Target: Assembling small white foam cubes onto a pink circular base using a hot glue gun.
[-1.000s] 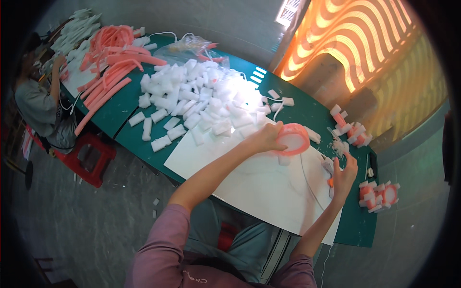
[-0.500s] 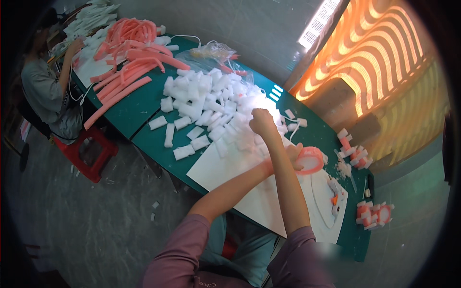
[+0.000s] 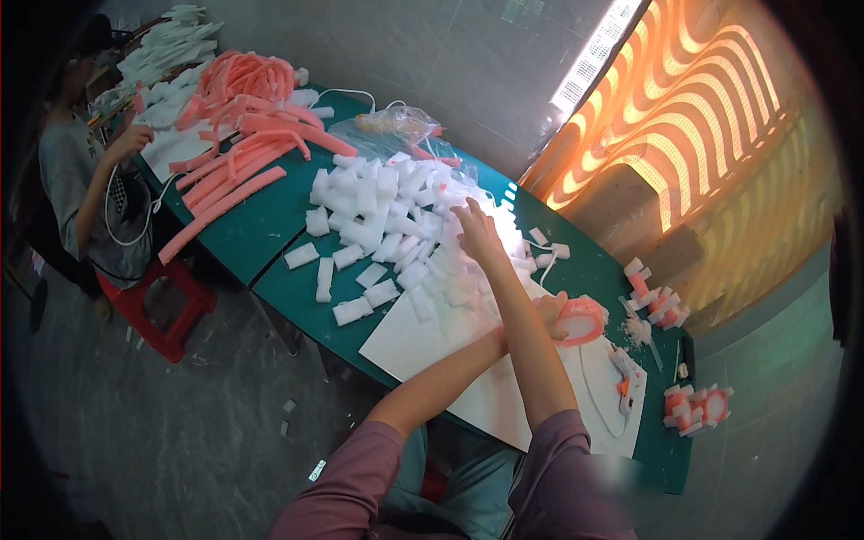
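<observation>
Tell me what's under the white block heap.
The heap rests on green table at left and white board at its near edge; what lies beneath its middle is covered.

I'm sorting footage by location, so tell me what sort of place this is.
Probably a small handwork workshop: white foam-like blocks lie heaped on a green table, with pink strips to their left and pink-and-white assembled pieces at the right end.

Light glows through the orange curtain (image 3: 688,135), glare bleaches part of the foam pile (image 3: 382,211), and fisheye corners go black.
</observation>
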Demonstrator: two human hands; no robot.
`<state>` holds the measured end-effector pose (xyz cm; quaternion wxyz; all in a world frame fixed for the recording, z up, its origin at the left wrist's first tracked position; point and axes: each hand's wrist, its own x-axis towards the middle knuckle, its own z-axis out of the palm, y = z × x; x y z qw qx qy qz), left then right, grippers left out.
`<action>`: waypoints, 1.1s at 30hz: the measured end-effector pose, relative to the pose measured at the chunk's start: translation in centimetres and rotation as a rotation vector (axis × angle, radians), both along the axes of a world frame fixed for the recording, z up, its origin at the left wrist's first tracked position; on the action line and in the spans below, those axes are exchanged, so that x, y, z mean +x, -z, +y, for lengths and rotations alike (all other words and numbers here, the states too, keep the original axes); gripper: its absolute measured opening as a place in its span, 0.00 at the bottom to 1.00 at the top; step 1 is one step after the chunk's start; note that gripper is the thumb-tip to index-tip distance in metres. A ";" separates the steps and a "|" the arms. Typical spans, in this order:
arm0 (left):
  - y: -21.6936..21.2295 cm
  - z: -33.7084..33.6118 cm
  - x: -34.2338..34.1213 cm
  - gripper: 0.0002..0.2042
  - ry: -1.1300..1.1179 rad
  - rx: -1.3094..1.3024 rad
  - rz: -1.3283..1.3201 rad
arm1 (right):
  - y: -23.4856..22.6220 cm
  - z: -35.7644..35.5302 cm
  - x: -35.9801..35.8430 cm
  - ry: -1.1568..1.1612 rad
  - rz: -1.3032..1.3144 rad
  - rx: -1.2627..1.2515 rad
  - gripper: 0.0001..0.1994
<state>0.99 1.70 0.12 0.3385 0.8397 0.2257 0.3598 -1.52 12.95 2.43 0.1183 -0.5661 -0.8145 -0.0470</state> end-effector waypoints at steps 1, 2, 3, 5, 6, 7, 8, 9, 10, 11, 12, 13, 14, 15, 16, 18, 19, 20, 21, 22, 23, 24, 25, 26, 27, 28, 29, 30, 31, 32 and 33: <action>-0.1 -0.2 0.1 0.25 -0.015 0.026 -0.009 | 0.1 0.5 0.3 0.002 -0.001 0.006 0.28; -0.1 -0.3 0.2 0.25 -0.014 0.033 -0.010 | 0.1 1.0 0.7 -0.037 0.055 -0.025 0.27; -0.1 -0.4 0.1 0.25 -0.003 0.027 -0.024 | 0.2 1.4 1.0 -0.077 0.111 -0.055 0.27; -0.1 -0.3 0.0 0.25 0.004 0.034 -0.038 | 0.1 1.9 1.0 -0.110 0.125 -0.099 0.26; 0.4 -0.4 0.2 0.26 -0.011 0.050 -0.035 | 0.0 2.1 1.0 -0.141 0.140 -0.154 0.26; 0.7 -0.3 0.4 0.26 -0.026 0.068 -0.035 | -0.3 2.3 1.0 -0.143 0.136 -0.141 0.26; 1.0 -0.1 0.6 0.26 -0.027 0.081 -0.038 | -0.6 2.5 1.1 -0.128 0.109 -0.181 0.27; 1.4 0.1 0.8 0.26 0.041 0.022 -0.092 | -0.9 2.7 1.2 -0.110 0.082 -0.222 0.28; 1.3 -0.1 1.0 0.26 0.112 -0.044 -0.147 | -1.0 2.8 1.5 -0.191 0.089 -0.156 0.30; 1.2 0.0 1.1 0.26 0.118 -0.039 -0.150 | -1.2 2.8 1.9 -0.185 0.085 -0.151 0.30; 1.2 0.2 1.0 0.27 0.126 -0.070 -0.153 | -1.2 2.9 2.2 -0.173 0.101 -0.243 0.31; 1.2 0.3 0.8 0.28 0.129 -0.105 -0.152 | -1.3 2.7 2.0 -0.165 0.120 -0.339 0.33; 1.2 0.3 0.6 0.28 0.133 -0.104 -0.152 | -1.2 2.5 1.7 -0.173 0.063 -0.373 0.36; 1.2 0.3 0.5 0.28 0.112 -0.040 -0.115 | -0.4 2.3 1.5 -0.194 -0.027 -0.321 0.40; 0.9 0.5 0.3 0.29 0.090 0.032 -0.078 | -0.1 1.9 1.3 -0.170 0.018 -0.327 0.40; 0.6 -0.1 0.3 0.29 0.042 0.046 -0.014 | 0.3 0.9 1.3 -0.151 0.066 -0.325 0.40; 0.5 -0.3 0.3 0.29 -0.005 0.052 0.048 | 0.3 0.5 1.6 -0.127 0.079 -0.326 0.41; 0.5 -0.4 0.4 0.29 -0.006 0.059 0.050 | 0.1 0.3 1.6 -0.104 0.092 -0.328 0.42; 0.6 -0.3 0.4 0.30 -0.006 0.077 0.043 | -0.2 0.5 1.6 -0.105 0.093 -0.322 0.42; 0.7 -0.5 0.7 0.30 -0.004 0.090 0.035 | -0.3 0.4 1.8 -0.125 0.113 -0.281 0.42; 1.1 -0.2 0.9 0.30 -0.001 0.089 0.034 | -0.3 0.4 2.0 -0.144 0.133 -0.240 0.43; 1.8 0.3 1.1 0.27 -0.008 0.170 -0.016 | -0.6 0.7 2.2 -0.185 0.172 -0.228 0.44; 2.5 0.6 1.2 0.24 -0.016 0.242 -0.061 | -0.9 1.3 2.3 -0.227 0.217 -0.222 0.44; 2.3 0.4 1.1 0.24 -0.005 0.234 -0.061 | -1.4 1.3 2.5 -0.285 0.234 -0.174 0.42; 2.0 0.4 1.0 0.20 0.058 0.234 -0.160 | -1.9 1.3 2.9 -0.283 0.238 -0.177 0.41; 1.6 0.4 0.5 0.17 0.108 0.232 -0.256 | -3.0 0.6 2.2 -0.210 0.300 -0.238 0.40; 0.9 0.2 0.4 0.17 0.117 0.227 -0.256 | -3.7 0.3 2.1 -0.130 0.361 -0.291 0.38; 0.2 0.0 0.4 0.14 0.169 0.076 -0.211 | -3.2 0.6 2.5 -0.115 0.393 -0.241 0.34; -0.2 -0.2 0.4 0.12 0.214 -0.072 -0.166 | -3.5 0.8 2.6 -0.111 0.392 -0.241 0.34; -0.1 -0.2 0.5 0.12 0.218 -0.073 -0.168 | -3.7 1.0 2.6 -0.071 0.436 -0.281 0.32; 0.2 -0.1 0.7 0.12 0.182 0.122 -0.198 | -3.8 1.0 2.6 -0.031 0.479 -0.321 0.30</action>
